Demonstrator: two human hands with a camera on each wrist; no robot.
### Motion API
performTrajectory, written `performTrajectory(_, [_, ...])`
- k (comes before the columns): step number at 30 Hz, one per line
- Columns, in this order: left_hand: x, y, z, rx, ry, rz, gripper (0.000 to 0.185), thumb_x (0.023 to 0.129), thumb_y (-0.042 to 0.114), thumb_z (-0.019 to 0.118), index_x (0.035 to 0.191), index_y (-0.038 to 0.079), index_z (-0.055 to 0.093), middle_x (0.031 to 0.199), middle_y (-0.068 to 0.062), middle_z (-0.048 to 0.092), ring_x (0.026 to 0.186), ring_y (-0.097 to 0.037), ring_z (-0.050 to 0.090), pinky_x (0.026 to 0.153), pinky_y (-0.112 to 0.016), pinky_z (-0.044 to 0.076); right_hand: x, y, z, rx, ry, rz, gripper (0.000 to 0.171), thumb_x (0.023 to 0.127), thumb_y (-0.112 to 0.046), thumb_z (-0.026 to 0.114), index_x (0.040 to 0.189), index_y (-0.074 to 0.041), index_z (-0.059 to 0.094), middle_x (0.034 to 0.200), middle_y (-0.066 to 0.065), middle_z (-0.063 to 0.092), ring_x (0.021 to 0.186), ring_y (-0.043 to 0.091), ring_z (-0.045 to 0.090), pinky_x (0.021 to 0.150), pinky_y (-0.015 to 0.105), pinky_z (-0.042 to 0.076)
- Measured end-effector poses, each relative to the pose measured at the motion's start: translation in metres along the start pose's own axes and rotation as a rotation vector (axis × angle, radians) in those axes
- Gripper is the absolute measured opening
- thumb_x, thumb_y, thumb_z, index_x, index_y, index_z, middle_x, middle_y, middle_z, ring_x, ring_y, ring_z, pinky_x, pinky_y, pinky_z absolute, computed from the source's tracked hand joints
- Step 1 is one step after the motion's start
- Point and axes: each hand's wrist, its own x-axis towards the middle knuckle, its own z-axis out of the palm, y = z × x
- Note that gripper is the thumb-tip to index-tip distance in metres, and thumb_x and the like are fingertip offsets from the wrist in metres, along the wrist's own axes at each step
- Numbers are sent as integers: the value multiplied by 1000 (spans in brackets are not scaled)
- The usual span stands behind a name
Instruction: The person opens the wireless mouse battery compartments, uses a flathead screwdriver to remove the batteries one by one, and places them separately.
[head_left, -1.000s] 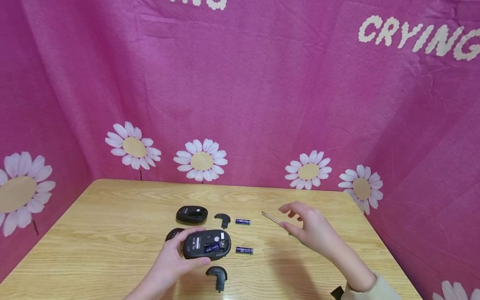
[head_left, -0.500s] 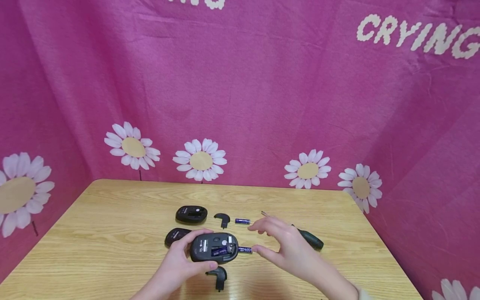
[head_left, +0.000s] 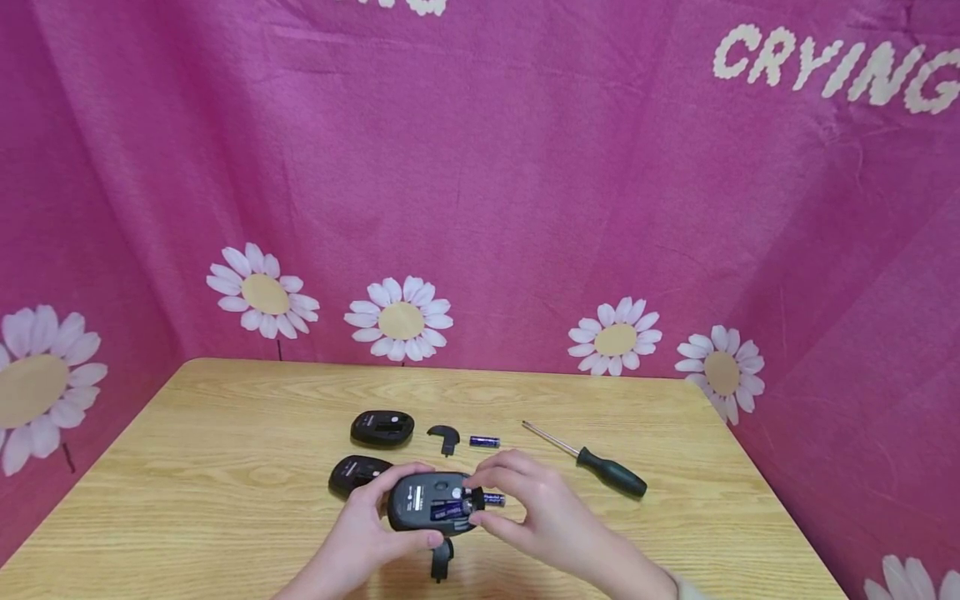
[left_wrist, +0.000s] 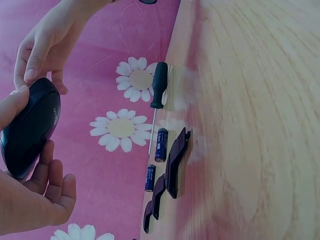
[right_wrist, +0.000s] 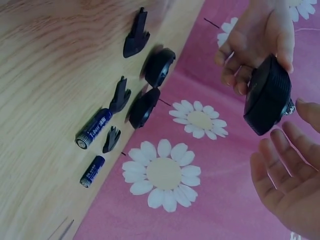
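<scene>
- Head view: the left hand (head_left: 360, 533) grips a black computer mouse (head_left: 433, 502) turned belly up, lifted just above the wooden table (head_left: 187, 492); the battery bay lies open with a blue battery (head_left: 447, 507) seated in it; the right hand (head_left: 536, 512) meets the mouse at its right end, fingertips curled on the bay's edge, though whether they pinch anything I cannot tell; a loose battery (head_left: 494, 499) lies just beside those fingers; a battery cover (head_left: 442, 560) sits below the mouse; farther back rest two more mice (head_left: 382, 427), another cover (head_left: 445, 437), another battery (head_left: 484, 441) and a screwdriver (head_left: 592, 458)
- Left wrist view: the left hand (left_wrist: 35, 195) wraps thumb and fingers round the mouse (left_wrist: 31, 127), well above the table (left_wrist: 250, 125); the right hand's fingertips (left_wrist: 30, 67) touch its top edge
- Right wrist view: the right hand (right_wrist: 292, 175) shows relaxed, slightly bent fingers beside the mouse (right_wrist: 267, 102), holding nothing visible; the left hand (right_wrist: 255, 37) clasps it from above
- Judgement: battery work at the open bay is in hand; the next move likely calls for a steady left grip while the right fingertips work inside the bay
</scene>
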Motion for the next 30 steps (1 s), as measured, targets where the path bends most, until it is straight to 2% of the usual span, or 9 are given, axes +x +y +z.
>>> performTrajectory(8, [0,-2,1,16,-11,-13,63,67,26,85,123,22,56,122,-1,61,112,-20,55,98,-41,37,0,-2,6,-43,7,-36,13,80,-21,76,90,-15,69,96,-6,62,89,5,59,76,13,50])
performTrajectory(16, [-2,2,0,26,-13,-19,64,67,25,86,123,20,57,121,-3,60,109,-20,55,95,-37,41,1,-3,6,-63,19,-92,11,82,-21,74,89,-16,68,95,-7,63,89,5,59,76,14,50])
performTrajectory(25, [-3,7,-9,53,32,-36,67,62,27,88,122,23,57,120,-2,60,109,-19,56,92,-27,44,2,-5,-4,-3,72,-66,8,84,-19,72,88,-15,68,94,-5,63,89,6,60,79,15,50])
performTrajectory(28, [-3,8,-13,52,48,-34,68,62,24,88,122,22,57,121,-4,60,110,-20,55,90,-23,45,0,-3,-7,29,101,-54,9,83,-17,73,90,-15,68,95,-3,64,87,8,61,76,14,50])
performTrajectory(30, [-4,8,-16,64,54,-40,68,62,23,89,122,21,58,121,-4,59,110,-20,55,89,-24,46,-2,-1,-9,46,118,-46,11,82,-15,74,91,-15,68,95,-2,64,84,9,61,72,12,50])
